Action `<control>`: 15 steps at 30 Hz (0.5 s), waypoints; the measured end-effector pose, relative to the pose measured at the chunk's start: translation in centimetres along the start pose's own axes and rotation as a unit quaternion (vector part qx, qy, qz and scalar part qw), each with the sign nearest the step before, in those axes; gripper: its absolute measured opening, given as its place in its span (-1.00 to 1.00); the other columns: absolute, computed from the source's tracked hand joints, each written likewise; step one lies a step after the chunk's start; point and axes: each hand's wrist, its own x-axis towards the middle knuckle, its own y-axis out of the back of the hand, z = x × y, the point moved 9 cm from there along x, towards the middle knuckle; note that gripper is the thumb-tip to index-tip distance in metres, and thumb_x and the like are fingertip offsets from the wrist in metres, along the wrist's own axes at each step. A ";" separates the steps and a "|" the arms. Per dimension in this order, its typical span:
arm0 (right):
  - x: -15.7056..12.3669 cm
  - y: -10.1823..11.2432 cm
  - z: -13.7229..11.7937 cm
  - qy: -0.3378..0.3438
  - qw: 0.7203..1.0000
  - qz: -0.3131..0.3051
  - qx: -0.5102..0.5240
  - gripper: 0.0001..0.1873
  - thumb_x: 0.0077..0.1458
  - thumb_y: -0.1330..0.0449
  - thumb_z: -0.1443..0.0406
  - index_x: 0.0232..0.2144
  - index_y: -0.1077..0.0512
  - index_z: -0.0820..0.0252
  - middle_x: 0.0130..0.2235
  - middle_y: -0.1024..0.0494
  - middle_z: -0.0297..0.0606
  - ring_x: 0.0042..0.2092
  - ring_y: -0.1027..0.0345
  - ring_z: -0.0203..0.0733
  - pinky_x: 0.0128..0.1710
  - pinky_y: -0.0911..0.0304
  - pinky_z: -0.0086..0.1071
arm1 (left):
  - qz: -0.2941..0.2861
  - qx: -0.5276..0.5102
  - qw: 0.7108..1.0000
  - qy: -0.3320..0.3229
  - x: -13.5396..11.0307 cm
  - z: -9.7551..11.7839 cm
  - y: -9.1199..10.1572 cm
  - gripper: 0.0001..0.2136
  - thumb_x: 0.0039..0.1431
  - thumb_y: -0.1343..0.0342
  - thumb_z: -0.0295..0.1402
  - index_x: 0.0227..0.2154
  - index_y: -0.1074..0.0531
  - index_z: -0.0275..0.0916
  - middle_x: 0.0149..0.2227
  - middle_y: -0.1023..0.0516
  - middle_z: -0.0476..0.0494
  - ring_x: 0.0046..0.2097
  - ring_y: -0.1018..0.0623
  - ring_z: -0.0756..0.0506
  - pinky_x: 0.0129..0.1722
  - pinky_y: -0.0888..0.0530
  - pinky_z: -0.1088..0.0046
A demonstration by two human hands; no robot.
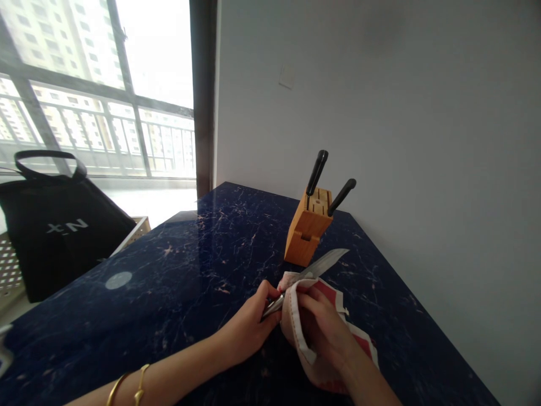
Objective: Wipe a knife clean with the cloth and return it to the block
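Observation:
My left hand is closed round the handle of a kitchen knife, whose bare blade points away to the upper right. A red and white cloth is bunched in my right hand and wraps the blade close to the handle. Part of the cloth hangs down toward the table, and some of my right fingers are hidden in its folds. Just beyond the blade stands a wooden knife block with black-handled knives in its slots.
The dark blue marbled table runs up to a grey wall on the right. A pale round spot lies on its left part. To the left, a black bag leans by a perforated white basket, near large windows.

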 end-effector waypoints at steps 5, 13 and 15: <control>0.0 -0.2 0.0 0.001 1.000 -0.012 0.012 -0.78 -0.19 -0.17 0.45 -0.38 -0.44 0.20 -0.45 -0.49 -0.35 -0.43 -0.31 -0.32 -0.36 -0.18 -0.45 | 0.000 -0.003 1.000 -0.005 0.0 0.2 0.0 -0.91 0.15 0.06 -0.41 -0.30 -0.13 -0.21 -0.39 -0.35 0.02 -0.36 -0.34 0.01 -0.35 -0.28 0.52; -0.1 -0.4 -0.2 -0.003 1.000 -0.014 0.008 -0.78 -0.22 -0.20 0.42 -0.39 -0.45 0.18 -0.46 -0.48 -0.37 -0.40 -0.34 -0.28 -0.33 -0.18 -0.42 | 0.003 -0.002 1.000 -0.008 0.0 0.1 0.1 -0.90 0.14 0.06 -0.40 -0.29 -0.13 -0.21 -0.37 -0.36 0.01 -0.35 -0.36 0.00 -0.35 -0.30 0.51; -0.1 -0.6 -0.4 0.005 1.000 -0.016 0.009 -0.76 -0.21 -0.17 0.43 -0.38 -0.45 0.17 -0.46 -0.48 -0.37 -0.40 -0.34 -0.27 -0.34 -0.18 -0.42 | 0.002 -0.002 1.000 -0.013 0.0 0.2 0.0 -0.90 0.14 0.05 -0.42 -0.29 -0.13 -0.21 -0.36 -0.37 0.01 -0.34 -0.36 0.00 -0.34 -0.30 0.51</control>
